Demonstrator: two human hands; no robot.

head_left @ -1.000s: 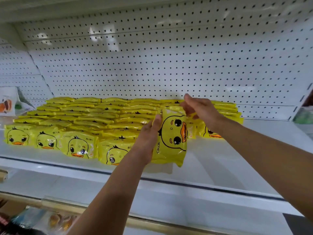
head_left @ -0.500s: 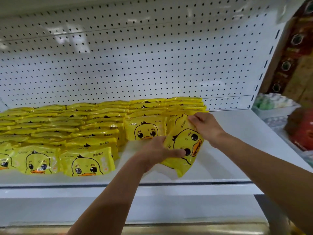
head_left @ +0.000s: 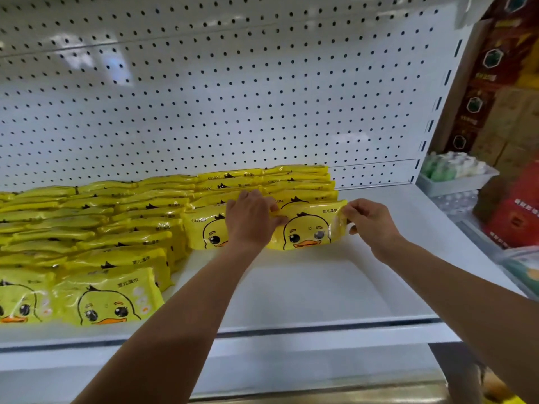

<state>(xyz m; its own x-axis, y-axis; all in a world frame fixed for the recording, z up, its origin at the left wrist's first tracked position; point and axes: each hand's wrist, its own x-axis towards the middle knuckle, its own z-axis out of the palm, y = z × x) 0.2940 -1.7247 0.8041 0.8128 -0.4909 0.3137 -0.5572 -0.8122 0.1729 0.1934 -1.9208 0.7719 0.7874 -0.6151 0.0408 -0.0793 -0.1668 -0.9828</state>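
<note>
**Shelf** (head_left: 291, 290): white metal, front lip nearest the viewer. Stocked on the left, bare from the middle rightward.

**Front packs** (head_left: 108, 295): yellow, printed with a duck face. Two show at the near left, faces forward, leaning back on the rows behind them.

**Left hand** (head_left: 250, 220): back of the hand toward the camera. The fingers are curled over the top left corner of the held pack and the thumb lies on its front. It grips the pack.

**Held pack** (head_left: 309, 228): same yellow duck pack, spanning the gap between the two hands, long side level, face forward. Its lower edge is at the shelf surface or just above; contact cannot be told. It sits at the front of the rightmost column, just beside the neighbouring pack (head_left: 201, 228), which the left hand partly covers.

**Right hand** (head_left: 372, 225): thumb and fingers pinch the clear seal at the pack's right end.

**Rows of packs** (head_left: 116, 217): several columns, overlapped, running back to the rear panel.

**Progress (judged):**
- Done: the left columns are filled out to the shelf front.
- In hand: the held pack looks close to its place but is not yet let go.
- Left: the two right columns stop about mid-depth and would need more packs to reach the front. The right part of the shelf holds nothing.

**Pegboard** (head_left: 233, 97): white, perforated, forms the back wall.

**Tray** (head_left: 455, 182) and **red box** (head_left: 516, 223): beyond the shelf's right end, well apart from the hands.
</note>
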